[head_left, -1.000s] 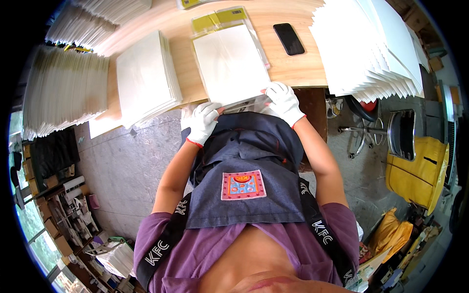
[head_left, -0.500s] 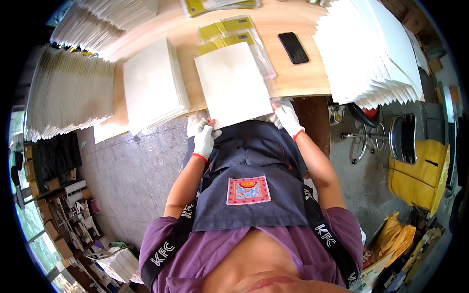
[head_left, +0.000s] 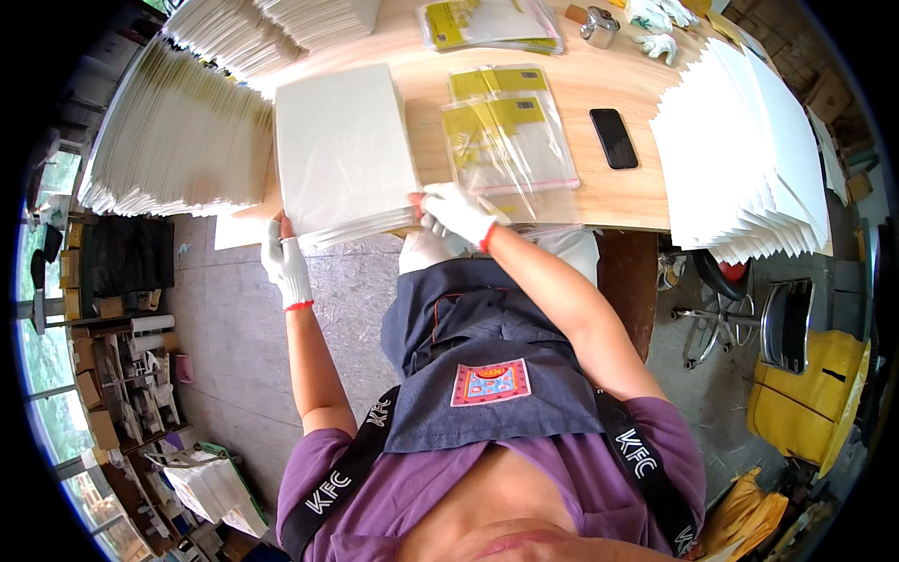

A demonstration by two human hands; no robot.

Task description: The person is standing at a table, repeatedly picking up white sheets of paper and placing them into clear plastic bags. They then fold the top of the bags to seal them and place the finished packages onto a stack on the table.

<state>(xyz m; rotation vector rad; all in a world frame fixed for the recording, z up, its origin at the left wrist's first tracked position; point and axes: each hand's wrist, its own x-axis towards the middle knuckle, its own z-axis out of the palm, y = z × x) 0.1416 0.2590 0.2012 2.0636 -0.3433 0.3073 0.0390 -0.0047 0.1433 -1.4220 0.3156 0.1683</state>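
Observation:
A white rectangular sheet in a shiny clear sleeve (head_left: 345, 150) lies on top of the low stack at the table's near left edge. My left hand (head_left: 283, 260), in a white glove with bare fingertips, grips its near left corner with the thumb on top. At its near right corner, my right hand (head_left: 456, 214), gloved the same way, pinches the edge. Just right of the stack lie overlapping clear plastic bags (head_left: 510, 131) with yellow-green printed bands. One transparent bag hangs slightly over the table's edge.
Tall piles of white sheets stand at the left (head_left: 183, 136) and right (head_left: 740, 155). A black phone (head_left: 613, 139) lies right of the bags. Farther back are more bags (head_left: 487, 23), a metal object (head_left: 599, 28) and white gloves (head_left: 658, 45). A chair (head_left: 787, 323) stands right.
Both hands have carried the white sheet left, from over the clear bags onto the low stack. The bags beneath are now uncovered. My view has shifted left.

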